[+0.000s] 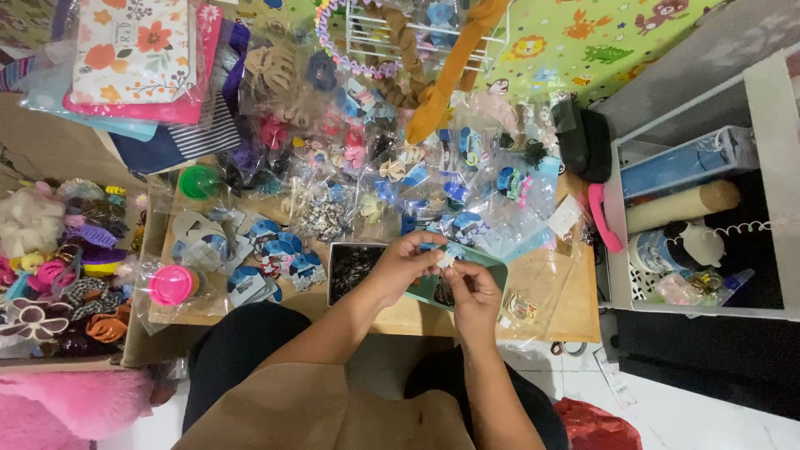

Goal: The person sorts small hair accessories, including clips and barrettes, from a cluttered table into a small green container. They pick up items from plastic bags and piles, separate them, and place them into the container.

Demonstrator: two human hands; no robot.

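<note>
1. From the head camera we look straight down on a low wooden table [550, 308] crowded with clear plastic bags of hair accessories [400, 167], small bows and clips in many colours.
2. We see a bright play mat [617, 42] with animal shapes on the floor beyond the table, and white floor tiles [667, 408] near our knees.
3. To the right stands a white shelf unit [771, 108] holding rolls and boxes; to the left a box of large hair claws [67, 283] sits beside a pink fluffy cloth [58, 404].
4. A pink round lid [172, 284] and a green round lid [198, 181] lie on the table's left part, well apart from our hands.
5. A black tray of dark small items [354, 271] lies just left of a green tray [500, 271].
6. Our left hand [404, 262] and right hand [472, 292] meet over the green tray, fingers pinched narrowly.
7. Between the fingertips of both hands we hold a small pale blue accessory [451, 254]; its exact kind is too small to tell.
</note>
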